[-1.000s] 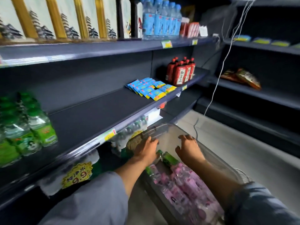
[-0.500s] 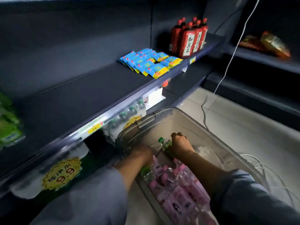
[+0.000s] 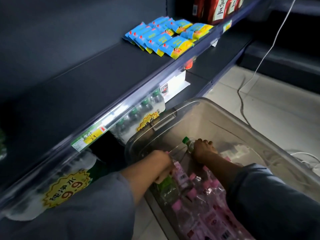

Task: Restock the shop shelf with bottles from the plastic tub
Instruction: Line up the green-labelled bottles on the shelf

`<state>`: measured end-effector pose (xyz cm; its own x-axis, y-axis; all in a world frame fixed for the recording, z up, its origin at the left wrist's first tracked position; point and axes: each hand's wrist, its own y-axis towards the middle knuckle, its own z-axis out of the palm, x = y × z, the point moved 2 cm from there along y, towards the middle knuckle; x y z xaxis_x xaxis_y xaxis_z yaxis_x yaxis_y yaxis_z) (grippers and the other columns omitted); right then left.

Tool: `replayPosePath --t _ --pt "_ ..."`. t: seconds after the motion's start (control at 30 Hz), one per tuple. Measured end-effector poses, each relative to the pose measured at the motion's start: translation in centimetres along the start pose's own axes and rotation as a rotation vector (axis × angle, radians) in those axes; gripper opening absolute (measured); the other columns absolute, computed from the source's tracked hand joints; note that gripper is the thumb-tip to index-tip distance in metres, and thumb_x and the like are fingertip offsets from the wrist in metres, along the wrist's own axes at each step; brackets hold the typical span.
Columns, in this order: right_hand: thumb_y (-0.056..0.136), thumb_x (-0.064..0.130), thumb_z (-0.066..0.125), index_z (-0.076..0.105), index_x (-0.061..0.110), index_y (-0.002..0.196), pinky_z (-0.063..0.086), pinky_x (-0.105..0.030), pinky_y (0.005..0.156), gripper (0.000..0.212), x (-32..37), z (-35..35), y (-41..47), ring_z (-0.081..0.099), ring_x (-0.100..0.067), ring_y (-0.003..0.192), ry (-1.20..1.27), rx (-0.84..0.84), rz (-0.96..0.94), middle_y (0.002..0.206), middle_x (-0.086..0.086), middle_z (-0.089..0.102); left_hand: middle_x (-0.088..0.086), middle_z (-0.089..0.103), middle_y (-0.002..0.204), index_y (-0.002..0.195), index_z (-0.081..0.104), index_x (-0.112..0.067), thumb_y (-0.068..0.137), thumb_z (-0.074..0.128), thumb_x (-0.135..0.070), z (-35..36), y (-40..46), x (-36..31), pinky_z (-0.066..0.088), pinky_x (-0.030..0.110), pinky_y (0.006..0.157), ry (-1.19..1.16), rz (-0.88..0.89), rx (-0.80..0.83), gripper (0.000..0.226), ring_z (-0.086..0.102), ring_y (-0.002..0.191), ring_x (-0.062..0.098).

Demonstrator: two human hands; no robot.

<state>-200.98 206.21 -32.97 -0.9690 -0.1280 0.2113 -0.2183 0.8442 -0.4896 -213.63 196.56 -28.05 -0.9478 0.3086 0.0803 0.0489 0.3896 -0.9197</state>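
Observation:
A clear plastic tub [image 3: 251, 134] stands on the floor beside the dark shop shelf [image 3: 107, 75]. Its near half holds several pink-capped bottles [image 3: 199, 201]; its far half shows bare bottom. My left hand [image 3: 161, 165] reaches down inside the tub and grips a green-labelled bottle [image 3: 167, 185]. My right hand [image 3: 204, 150] is closed around the neck of a second bottle with a green cap [image 3: 187, 142], which points up and to the left.
Blue and yellow snack packets [image 3: 166, 37] and red bottles [image 3: 216, 9] sit further along the shelf. Shrink-wrapped water packs with yellow 9.9 tags [image 3: 64, 187] fill the level below. A white cable [image 3: 266, 52] hangs down and runs across the tiled floor right of the tub.
My head has tilted down and closer to the tub. Both hands went from the tub's bottles at its rim side to gripping one green bottle each.

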Motion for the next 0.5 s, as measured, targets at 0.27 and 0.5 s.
replayPosePath --t 0.27,0.5 --pt "0.092 0.02 0.063 0.056 0.008 0.126 0.052 -0.041 0.092 0.036 -0.4 0.9 -0.3 0.054 -0.031 0.109 -0.164 -0.07 -0.094 0.119 -0.015 0.054 0.015 0.04 0.146 0.142 0.04 -0.022 0.071 0.086 -0.015 -0.9 -1.1 0.1 0.056 0.041 0.086 -0.018 0.042 -0.062 0.085 0.053 0.121 0.034" --pt "0.094 0.029 0.064 0.045 0.006 0.134 0.051 -0.039 0.092 0.05 -1.8 -1.1 -3.1 0.055 -0.031 0.108 -0.012 -0.116 -0.222 0.124 -0.015 0.047 0.008 0.056 0.135 0.137 0.043 -0.023 0.068 0.09 -0.023 -0.9 -3.8 -0.2 0.049 0.041 0.09 -0.171 0.036 -0.292 0.083 0.057 0.121 0.033"
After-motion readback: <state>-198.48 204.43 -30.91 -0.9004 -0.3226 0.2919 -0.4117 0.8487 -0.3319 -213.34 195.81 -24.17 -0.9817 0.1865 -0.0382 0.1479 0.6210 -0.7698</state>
